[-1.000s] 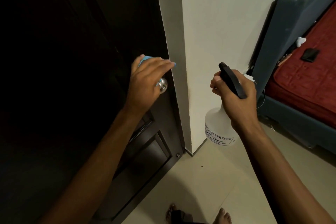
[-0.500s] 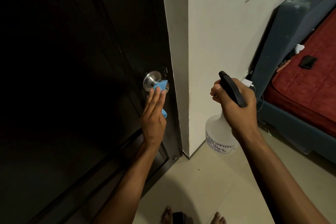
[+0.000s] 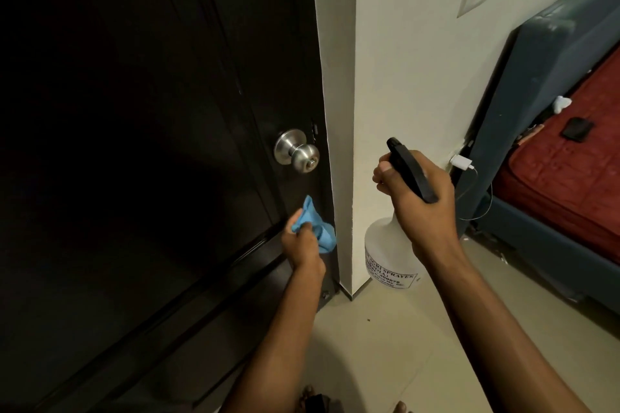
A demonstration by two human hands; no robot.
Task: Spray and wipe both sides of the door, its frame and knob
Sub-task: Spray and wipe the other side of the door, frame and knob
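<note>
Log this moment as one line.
left hand grips blue cloth below round steel knob | right hand holds white spray bottle
</note>
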